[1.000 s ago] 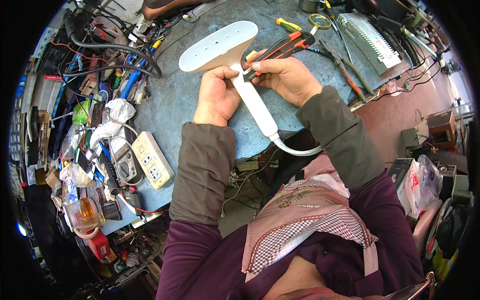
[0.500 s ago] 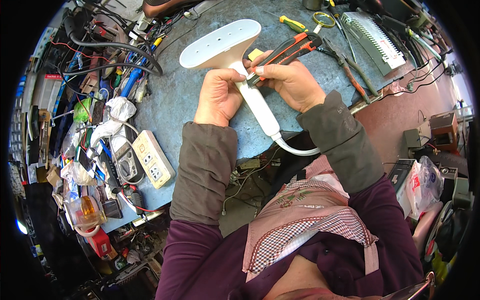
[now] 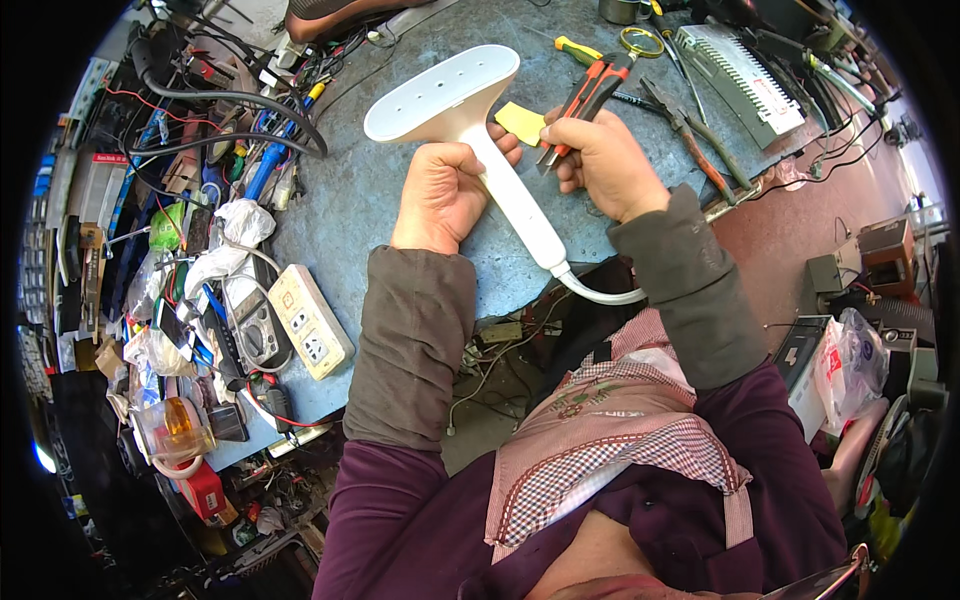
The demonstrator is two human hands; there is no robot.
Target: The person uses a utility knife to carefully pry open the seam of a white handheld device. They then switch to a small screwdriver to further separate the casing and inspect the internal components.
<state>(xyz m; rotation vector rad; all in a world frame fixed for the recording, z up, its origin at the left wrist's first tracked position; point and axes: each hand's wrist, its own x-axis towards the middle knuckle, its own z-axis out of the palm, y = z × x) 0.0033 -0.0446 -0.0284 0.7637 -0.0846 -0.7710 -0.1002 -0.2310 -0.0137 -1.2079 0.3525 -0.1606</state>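
Observation:
My left hand [image 3: 440, 195] is wrapped round the neck of a white handheld garment steamer [image 3: 518, 210]. Its broad oval head, with several small holes, points away from me to the left. From the handle's lower end a white hose [image 3: 598, 294] curves right toward my sleeve. Beside the handle and apart from it, my right hand [image 3: 612, 168] is closed on a red and black utility knife [image 3: 592, 92]. The knife tilts up and away, its tip end toward the steamer. A yellow paper slip [image 3: 521, 123] lies on the table between my hands.
Right of the knife lie red-handled pliers [image 3: 700, 150], a yellow-green screwdriver [image 3: 578, 50], a magnifier [image 3: 642, 41] and a slotted metal box [image 3: 742, 85]. At left, a power strip [image 3: 310, 320] and a multimeter [image 3: 262, 333] border piled cables and tools on the blue worktable [image 3: 335, 215].
My right hand has drawn back to the right, taking the knife off the steamer's neck and tipping it more upright. The yellow slip is now more exposed. My left hand keeps its hold.

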